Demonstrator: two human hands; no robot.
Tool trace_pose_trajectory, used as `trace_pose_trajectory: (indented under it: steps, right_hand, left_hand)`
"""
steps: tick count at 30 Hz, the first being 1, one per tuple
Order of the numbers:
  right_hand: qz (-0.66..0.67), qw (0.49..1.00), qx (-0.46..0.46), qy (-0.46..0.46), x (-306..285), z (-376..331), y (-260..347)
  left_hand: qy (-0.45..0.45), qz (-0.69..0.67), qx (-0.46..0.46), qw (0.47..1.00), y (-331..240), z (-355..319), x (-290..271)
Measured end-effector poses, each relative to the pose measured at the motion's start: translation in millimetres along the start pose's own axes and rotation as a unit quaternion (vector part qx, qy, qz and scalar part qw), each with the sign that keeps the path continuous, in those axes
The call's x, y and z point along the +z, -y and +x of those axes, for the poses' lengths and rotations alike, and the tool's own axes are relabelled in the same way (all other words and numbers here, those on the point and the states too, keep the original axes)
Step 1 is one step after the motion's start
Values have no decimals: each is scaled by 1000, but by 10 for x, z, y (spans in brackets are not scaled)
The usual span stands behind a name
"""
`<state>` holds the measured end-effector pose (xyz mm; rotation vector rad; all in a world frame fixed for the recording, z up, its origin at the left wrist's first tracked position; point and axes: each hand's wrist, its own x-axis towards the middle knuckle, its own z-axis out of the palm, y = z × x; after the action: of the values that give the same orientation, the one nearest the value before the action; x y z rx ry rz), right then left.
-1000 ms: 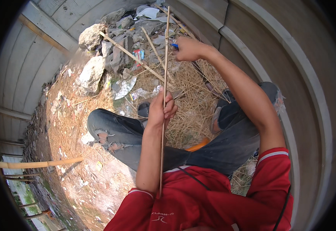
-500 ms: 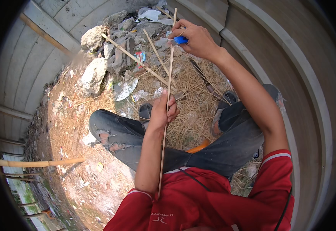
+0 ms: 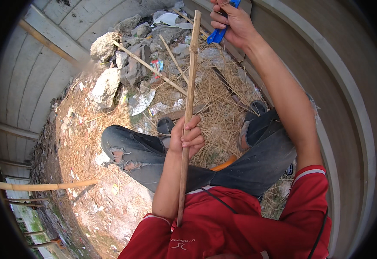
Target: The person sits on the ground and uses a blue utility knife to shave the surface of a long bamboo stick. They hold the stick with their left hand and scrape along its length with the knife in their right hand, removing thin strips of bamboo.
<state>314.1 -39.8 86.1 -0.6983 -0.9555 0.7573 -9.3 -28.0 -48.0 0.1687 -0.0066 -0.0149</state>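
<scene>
My left hand (image 3: 186,136) is wrapped round a long split bamboo strip (image 3: 190,82). The strip stands nearly upright in the picture, its near end against my red shirt and its knotted far end free. Up at the top edge, my right hand (image 3: 238,26) is closed on a blue utility knife (image 3: 216,36), apart from the strip and to its right. Whether its blade is out, I cannot tell.
Two thinner bamboo strips (image 3: 152,68) lie beyond my knees, by rocks (image 3: 106,85) and litter. A long dark-bladed tool (image 3: 229,88) rests on the straw near my right foot. Corrugated sheeting (image 3: 322,64) rises close on the right; a bamboo pole (image 3: 52,186) juts in at left.
My right hand has moved up and right, taking the knife off the bamboo strip. The strip has been turned so a broader face shows, and my left hand sits slightly nearer me.
</scene>
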Motion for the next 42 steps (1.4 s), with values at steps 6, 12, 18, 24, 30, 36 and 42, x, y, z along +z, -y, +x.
trace_pose_trajectory:
  steps: [6,12,18,24,30,36,42]
  right_hand:
    - [-688,720,83,-46,88,-234,92]
    - [-733,677,46,55,525,-684,-485]
    - [-751,641,98,119,911,-726,-729]
    - [-788,613,45,32,575,-501,-1033]
    - [-815,577,42,0,67,-261,-914]
    - [-647,758,67,33,148,-239,-945]
    - [-576,775,179,187,220,-184,-772]
  left_hand:
    - [-33,55,60,996,-163,-29,-42]
    - [-134,180,114,968,-452,147,132]
    - [-238,292,139,916,-461,266,172]
    - [-337,392,150,843,-252,397,110]
    - [-306,401,112,856,80,362,104]
    - [-269,316,102,904,-68,242,223]
    - [-141,138,52,979,-174,156,149]
